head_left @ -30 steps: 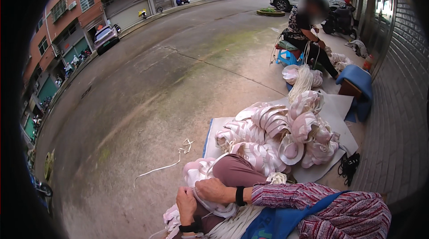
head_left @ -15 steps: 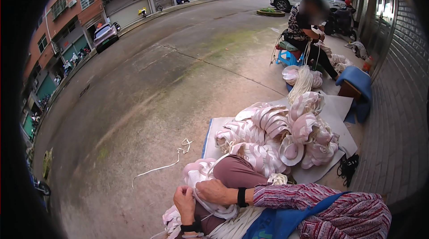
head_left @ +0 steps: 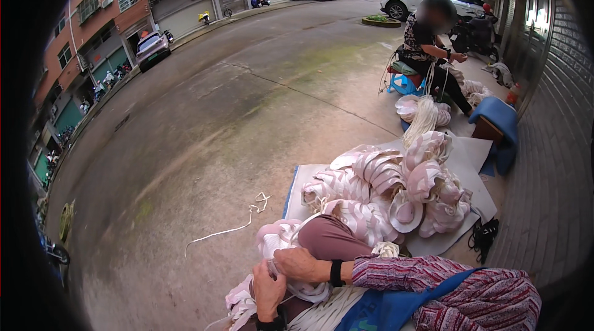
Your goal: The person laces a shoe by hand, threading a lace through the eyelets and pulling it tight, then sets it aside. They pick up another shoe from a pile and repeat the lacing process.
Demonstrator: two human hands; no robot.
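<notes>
Over my bent knee lies a pink-and-white shoe upper [head_left: 276, 237], its lower part running under my hands. My right hand [head_left: 298, 265] reaches across from the right, closed with its fingers on the upper's edge. Against its fingertips, my left hand [head_left: 268, 292] pinches at the same edge. The fingertips of both hands are partly hidden, and a thin white lace trails near the left wrist. A bundle of flat white shoelaces [head_left: 334, 310] lies across my lap. More pink-and-white uppers [head_left: 242, 300] sit beside my left wrist.
Stacked shoe uppers [head_left: 378, 173] form a heap on a pale sheet [head_left: 461, 216] beyond my knee. A loose lace [head_left: 226, 230] lies on the concrete to the left. Farther off, a co-worker [head_left: 427, 46] sits on a blue stool [head_left: 405, 85] beside a blue-draped chair [head_left: 498, 121].
My left hand has moved right and slightly down, closer against my right hand. My right hand stays nearly in place. The co-worker's hand has moved outward to the right.
</notes>
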